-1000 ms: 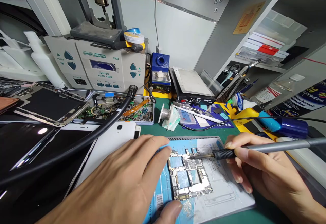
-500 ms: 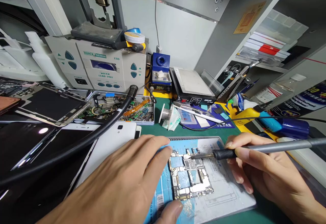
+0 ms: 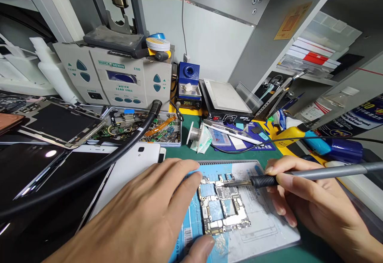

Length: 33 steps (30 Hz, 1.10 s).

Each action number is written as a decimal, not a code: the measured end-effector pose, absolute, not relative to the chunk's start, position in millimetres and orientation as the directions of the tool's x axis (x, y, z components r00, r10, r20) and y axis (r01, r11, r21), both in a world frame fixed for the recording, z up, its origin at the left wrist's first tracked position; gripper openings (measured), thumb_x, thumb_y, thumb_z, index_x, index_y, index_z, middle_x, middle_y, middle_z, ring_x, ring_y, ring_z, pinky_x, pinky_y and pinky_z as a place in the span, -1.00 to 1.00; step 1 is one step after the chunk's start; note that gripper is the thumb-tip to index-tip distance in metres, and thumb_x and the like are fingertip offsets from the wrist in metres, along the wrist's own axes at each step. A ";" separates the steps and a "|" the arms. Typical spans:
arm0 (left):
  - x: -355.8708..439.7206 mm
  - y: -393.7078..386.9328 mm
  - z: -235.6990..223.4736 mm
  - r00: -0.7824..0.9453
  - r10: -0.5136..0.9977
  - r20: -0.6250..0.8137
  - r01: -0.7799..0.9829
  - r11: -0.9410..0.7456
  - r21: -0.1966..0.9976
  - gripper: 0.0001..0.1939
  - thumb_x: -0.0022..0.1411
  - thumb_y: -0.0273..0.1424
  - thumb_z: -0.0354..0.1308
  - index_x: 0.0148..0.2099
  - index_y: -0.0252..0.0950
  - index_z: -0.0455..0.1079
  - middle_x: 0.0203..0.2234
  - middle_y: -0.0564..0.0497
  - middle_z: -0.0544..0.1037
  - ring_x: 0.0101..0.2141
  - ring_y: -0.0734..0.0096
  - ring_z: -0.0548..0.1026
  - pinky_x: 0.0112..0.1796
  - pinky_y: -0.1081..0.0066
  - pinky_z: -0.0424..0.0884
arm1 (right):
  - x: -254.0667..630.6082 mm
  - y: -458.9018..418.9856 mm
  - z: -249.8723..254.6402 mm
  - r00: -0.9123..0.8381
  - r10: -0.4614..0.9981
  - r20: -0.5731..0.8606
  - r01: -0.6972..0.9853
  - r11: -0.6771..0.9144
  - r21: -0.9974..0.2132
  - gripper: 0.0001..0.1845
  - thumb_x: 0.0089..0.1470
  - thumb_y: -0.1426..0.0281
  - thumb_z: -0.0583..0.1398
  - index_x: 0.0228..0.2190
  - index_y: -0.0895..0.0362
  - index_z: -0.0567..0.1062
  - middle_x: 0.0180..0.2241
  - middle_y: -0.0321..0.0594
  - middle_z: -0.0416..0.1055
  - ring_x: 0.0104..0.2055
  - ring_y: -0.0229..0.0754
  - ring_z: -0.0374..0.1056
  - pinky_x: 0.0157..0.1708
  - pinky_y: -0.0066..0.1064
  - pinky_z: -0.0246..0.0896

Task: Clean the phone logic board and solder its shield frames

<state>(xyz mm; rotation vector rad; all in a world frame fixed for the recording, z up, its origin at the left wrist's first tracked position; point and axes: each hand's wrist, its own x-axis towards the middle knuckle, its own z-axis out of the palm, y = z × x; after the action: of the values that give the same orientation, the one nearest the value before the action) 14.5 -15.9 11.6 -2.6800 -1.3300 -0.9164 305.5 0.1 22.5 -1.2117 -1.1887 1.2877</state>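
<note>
A bare phone circuit board [image 3: 230, 215] lies on a blue-and-white booklet-like pad [image 3: 269, 219]. My right hand [image 3: 311, 191] pinches the black ribbed grip of a soldering iron [image 3: 265, 181], its grey cord trailing off to the right. The iron's tip rests at the upper part of the board, near a dense chip area; whether it touches cannot be made out. My left hand [image 3: 155, 199] lies flat along the board's left side, fingers stretched out and thumb apart near the lower-left corner. Its fingertips are close to the board's edge, possibly touching it.
Behind stands a grey hot-air station [image 3: 116, 79], its thick black hose [image 3: 131, 141] crossing the left side. A solder spool [image 3: 195, 133], a tray of circuit boards [image 3: 164, 129] and a small heating plate [image 3: 224, 99] sit beyond the pad. Phones [image 3: 125, 161] lie left; bottles [image 3: 338, 103] stand right.
</note>
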 end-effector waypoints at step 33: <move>12.9 -14.8 10.8 0.436 0.781 0.447 0.726 -0.599 0.339 -0.62 0.18 -0.25 0.15 0.06 -0.06 0.42 0.05 0.17 0.58 -0.05 0.24 0.59 -0.17 0.26 0.54 | 304.7 -0.2 24.1 -0.025 0.999 -0.044 -0.015 -0.045 -0.999 -0.87 -0.05 0.25 0.46 -0.43 0.03 0.70 -0.72 -0.25 0.47 -0.78 -0.20 0.37 -0.89 -0.58 0.21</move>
<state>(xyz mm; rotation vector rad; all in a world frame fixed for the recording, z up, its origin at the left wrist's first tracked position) 12.9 -14.8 10.8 -2.7417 -1.4436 -0.9384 304.7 -0.2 24.1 -1.2186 -1.1946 1.2676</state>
